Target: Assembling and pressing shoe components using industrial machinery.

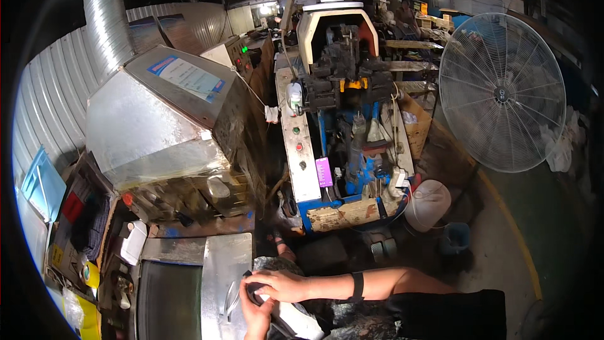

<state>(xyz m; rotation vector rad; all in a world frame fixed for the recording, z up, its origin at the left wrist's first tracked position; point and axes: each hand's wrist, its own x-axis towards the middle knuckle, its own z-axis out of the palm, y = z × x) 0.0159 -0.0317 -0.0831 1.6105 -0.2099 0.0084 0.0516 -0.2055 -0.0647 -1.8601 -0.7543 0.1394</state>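
Note:
My left hand point(256, 316) and my right hand point(284, 286) are close together at the lower middle, just right of a metal-topped bench. Both are closed on a dark and white shoe-like piece point(303, 321). Its dark rim shows between my hands, and a white part runs down toward my lap; the fingers hide much of the rest. My right forearm, with a black band point(357, 286), reaches in from the right. Beside my left hand, the bench carries a shiny metal plate point(220, 277) and a dark belt point(168, 302).
A large machine point(309, 170) with a blue frame stands ahead, and a metal hooded unit point(141, 132) rises at left. At right are a big round fan point(502, 91), a white bucket point(428, 204) and a blue bucket point(455, 238). A white jug point(133, 242) sits left of the bench.

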